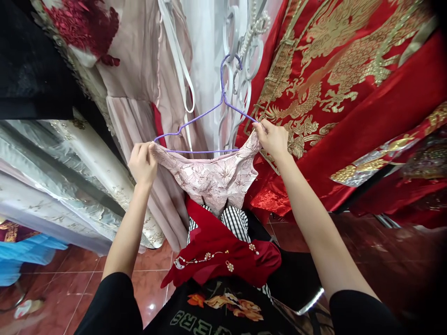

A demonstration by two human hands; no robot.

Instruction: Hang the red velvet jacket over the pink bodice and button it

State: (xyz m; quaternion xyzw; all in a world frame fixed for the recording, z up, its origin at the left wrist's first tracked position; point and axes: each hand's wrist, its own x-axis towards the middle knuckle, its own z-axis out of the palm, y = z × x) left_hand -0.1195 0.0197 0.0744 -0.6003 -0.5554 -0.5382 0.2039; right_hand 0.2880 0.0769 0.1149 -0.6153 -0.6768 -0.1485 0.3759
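Observation:
A pale pink floral garment [220, 179] hangs on a thin purple hanger [200, 116], whose hook points up and away from me. My left hand [143, 163] pinches the garment's left shoulder at the hanger's end. At the other end, my right hand [274, 138] is closed on the right shoulder and the hanger tip. Below the garment lie a dark red cloth with beaded ornaments [223, 258] and black-and-white checked fabric [235, 223].
Gowns hang at the left, among them a dusty pink dress [132, 74]. Red garments with gold embroidery [314, 83] fill the right. A white ornate stand [228, 88] is behind the hanger. Red tiled floor [80, 284] shows below.

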